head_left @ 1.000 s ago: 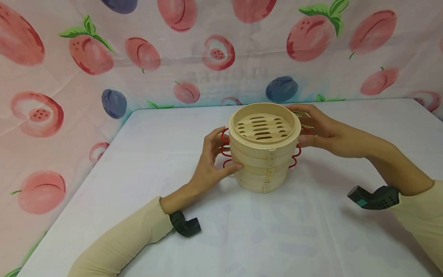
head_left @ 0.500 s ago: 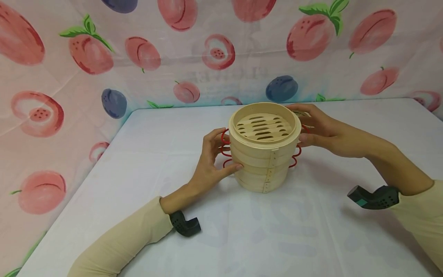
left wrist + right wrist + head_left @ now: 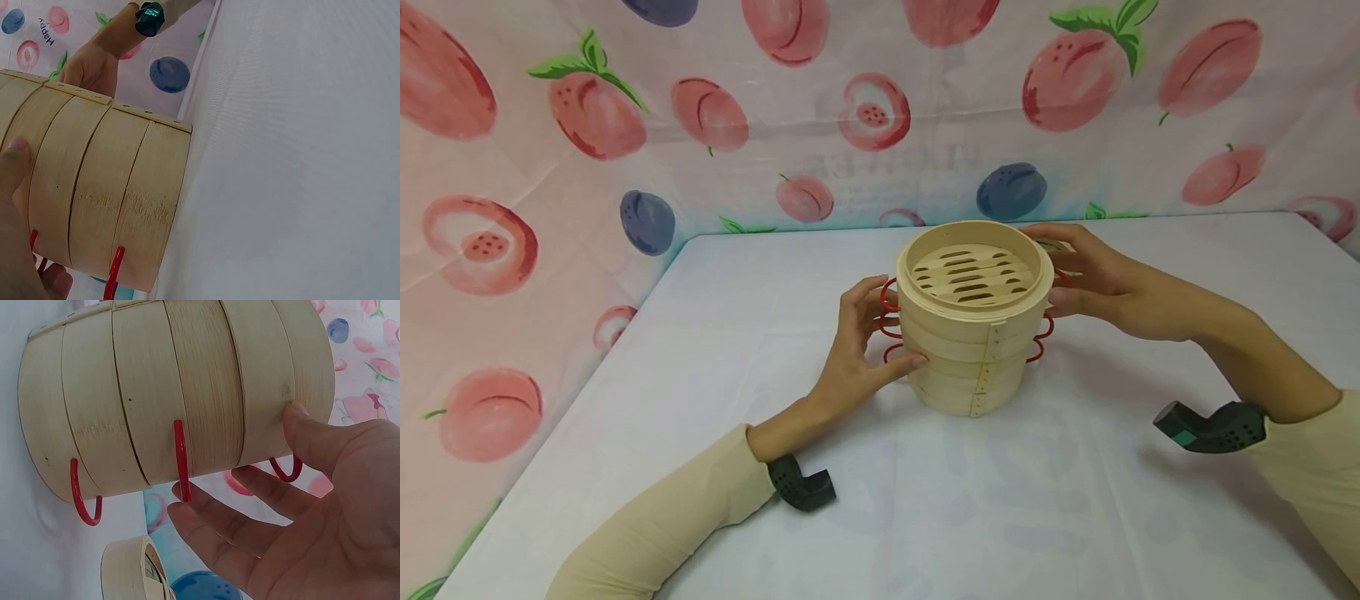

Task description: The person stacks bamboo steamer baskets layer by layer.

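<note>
A stack of three round bamboo steamer baskets with red loop handles stands upright on the white table. The uppermost basket shows a slatted floor and nothing lying on it. My left hand holds the stack's left side, thumb on the front wall and fingers behind, partly hidden. On the other side, my right hand holds the top basket, its thumb against the wall. Its other fingers reach round behind, near the red handles.
Behind the stack, a smaller-looking bamboo piece with a woven inside shows in the right wrist view, mostly hidden in the head view. The white-covered table meets a fruit-print cloth at its back and left.
The top basket has turned slightly, its front seam shifting a little to the right over the lower seams. Both hands look almost unmoved.
</note>
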Motion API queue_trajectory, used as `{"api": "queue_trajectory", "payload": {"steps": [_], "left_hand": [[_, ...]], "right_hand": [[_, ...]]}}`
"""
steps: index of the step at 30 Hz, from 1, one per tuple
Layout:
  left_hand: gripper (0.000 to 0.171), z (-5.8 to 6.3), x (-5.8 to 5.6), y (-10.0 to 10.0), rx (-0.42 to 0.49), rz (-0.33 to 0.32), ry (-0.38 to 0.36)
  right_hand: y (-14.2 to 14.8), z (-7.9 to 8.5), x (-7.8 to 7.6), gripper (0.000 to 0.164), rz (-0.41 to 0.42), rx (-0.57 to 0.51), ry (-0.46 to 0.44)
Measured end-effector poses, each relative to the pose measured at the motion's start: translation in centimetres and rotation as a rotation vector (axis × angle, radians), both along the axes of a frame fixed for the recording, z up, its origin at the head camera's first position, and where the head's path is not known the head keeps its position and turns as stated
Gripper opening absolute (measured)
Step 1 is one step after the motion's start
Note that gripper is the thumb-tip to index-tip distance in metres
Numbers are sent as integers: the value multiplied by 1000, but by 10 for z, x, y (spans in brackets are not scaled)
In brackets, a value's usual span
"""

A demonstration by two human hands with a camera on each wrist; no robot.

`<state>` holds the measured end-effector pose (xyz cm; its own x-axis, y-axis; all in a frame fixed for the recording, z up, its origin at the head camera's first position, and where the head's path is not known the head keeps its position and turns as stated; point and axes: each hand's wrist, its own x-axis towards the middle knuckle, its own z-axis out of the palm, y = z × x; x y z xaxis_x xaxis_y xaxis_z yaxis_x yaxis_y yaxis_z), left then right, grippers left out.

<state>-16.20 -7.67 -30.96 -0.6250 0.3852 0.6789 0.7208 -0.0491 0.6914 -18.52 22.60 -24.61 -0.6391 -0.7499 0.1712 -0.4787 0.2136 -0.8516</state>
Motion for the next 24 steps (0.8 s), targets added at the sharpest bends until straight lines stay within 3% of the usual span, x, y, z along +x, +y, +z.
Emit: {"api": "queue_trajectory", "payload": {"steps": [11, 18, 24], "left_hand": [[92, 5, 2, 3, -92, 128, 149], [95, 5, 2, 3, -97, 125, 203], [95, 5, 2, 3, -96, 122, 204]], "right_hand": [[3, -2, -3, 66, -5, 6, 1], [4, -3, -4, 63, -17, 8, 0], [4, -2, -3, 62, -28, 14, 4]]}}
